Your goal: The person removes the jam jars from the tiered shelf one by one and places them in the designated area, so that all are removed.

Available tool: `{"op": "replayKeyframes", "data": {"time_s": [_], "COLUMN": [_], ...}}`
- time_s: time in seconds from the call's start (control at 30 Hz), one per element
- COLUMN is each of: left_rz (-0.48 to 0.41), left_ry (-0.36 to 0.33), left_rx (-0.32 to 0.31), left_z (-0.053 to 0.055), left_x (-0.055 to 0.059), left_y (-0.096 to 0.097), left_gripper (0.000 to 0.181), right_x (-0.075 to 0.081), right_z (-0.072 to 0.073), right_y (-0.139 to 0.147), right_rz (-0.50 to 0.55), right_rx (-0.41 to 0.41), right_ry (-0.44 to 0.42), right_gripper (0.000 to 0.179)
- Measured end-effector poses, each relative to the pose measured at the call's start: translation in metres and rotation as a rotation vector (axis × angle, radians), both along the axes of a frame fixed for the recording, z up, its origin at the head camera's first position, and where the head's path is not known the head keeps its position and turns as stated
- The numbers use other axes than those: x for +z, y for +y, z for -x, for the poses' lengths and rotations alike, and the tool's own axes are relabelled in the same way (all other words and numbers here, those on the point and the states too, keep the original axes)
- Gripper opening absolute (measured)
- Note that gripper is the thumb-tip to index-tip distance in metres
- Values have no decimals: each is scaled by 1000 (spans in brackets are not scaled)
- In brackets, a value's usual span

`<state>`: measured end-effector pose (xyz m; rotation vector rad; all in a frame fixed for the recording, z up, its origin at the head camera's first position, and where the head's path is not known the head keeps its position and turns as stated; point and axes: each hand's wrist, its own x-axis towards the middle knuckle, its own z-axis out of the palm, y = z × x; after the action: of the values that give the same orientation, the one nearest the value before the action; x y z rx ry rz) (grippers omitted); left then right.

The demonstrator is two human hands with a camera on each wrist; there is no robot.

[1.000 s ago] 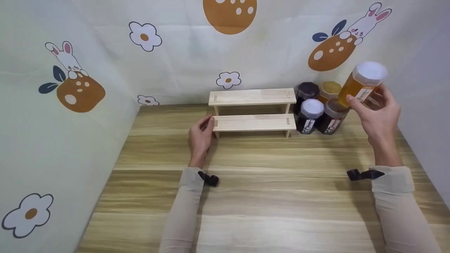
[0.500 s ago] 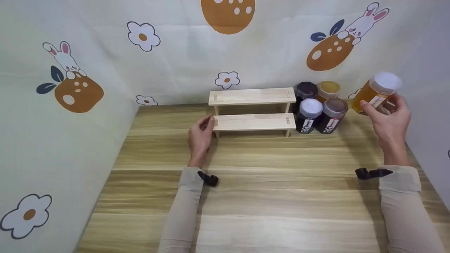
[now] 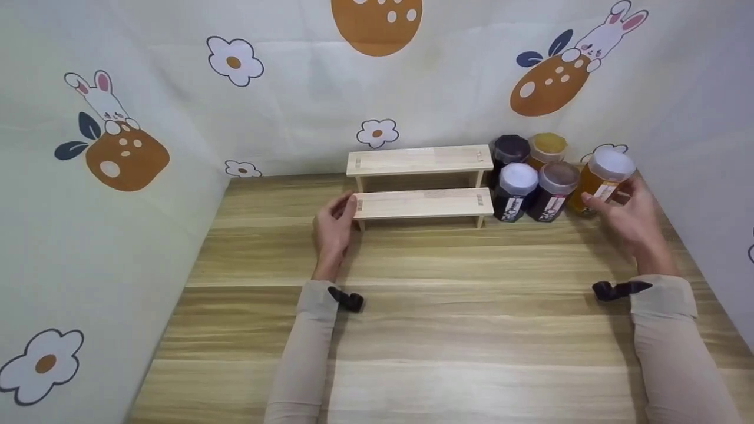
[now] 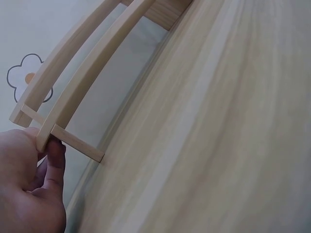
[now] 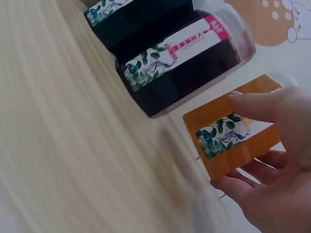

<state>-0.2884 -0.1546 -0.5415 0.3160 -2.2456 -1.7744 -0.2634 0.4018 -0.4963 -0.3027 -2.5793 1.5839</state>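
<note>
At the left end of a two-step wooden shelf [image 3: 424, 203], my left hand [image 3: 334, 227] pinches the lower board's edge between thumb and fingers, also seen on the shelf [image 4: 82, 80] in the left wrist view. My right hand [image 3: 639, 218] grips an amber jar [image 3: 609, 168] with a white lid by its side, thumb in front. The jar [image 4: 53, 141] is not what that wrist sees; in the right wrist view the amber jar [image 5: 233, 141] shows a leafy label. Whether its base touches the table cannot be told.
Left of the amber jar stand a brown-lidded dark jar [image 3: 556, 182], a white-lidded dark jar [image 3: 518, 182], a dark-lidded jar [image 3: 511, 147] and a yellow-topped jar [image 3: 548, 144]. Patterned cloth [image 3: 306, 76] walls the wooden table [image 3: 447, 330] at back and sides.
The amber jar, in my right hand, has swung right and then come down beside the brown-lidded jar. My left hand keeps its place on the shelf.
</note>
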Motion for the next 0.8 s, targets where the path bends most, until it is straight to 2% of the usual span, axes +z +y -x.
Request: {"op": "replayKeyframes", "data": {"time_s": [0.17,0.43,0.57,0.8], "left_rz": [28,37,40,49], "left_ry": [7,7,5,17], "left_rx": [7,4,2,-4], "left_z": [-1,0,0,1], "left_x": [-1,-1,0,0], "left_y": [-2,-5,-4,-4], "left_gripper": [36,34,35,36], "right_x": [-10,-13,-15,-16], "right_z": [-1,2,3,4], "right_y": [2,2,2,-2], "right_rz": [17,56,51,43], "right_rx": [76,173,182,154], "right_ry": [1,28,40,23], "right_gripper": [93,93,92,92]}}
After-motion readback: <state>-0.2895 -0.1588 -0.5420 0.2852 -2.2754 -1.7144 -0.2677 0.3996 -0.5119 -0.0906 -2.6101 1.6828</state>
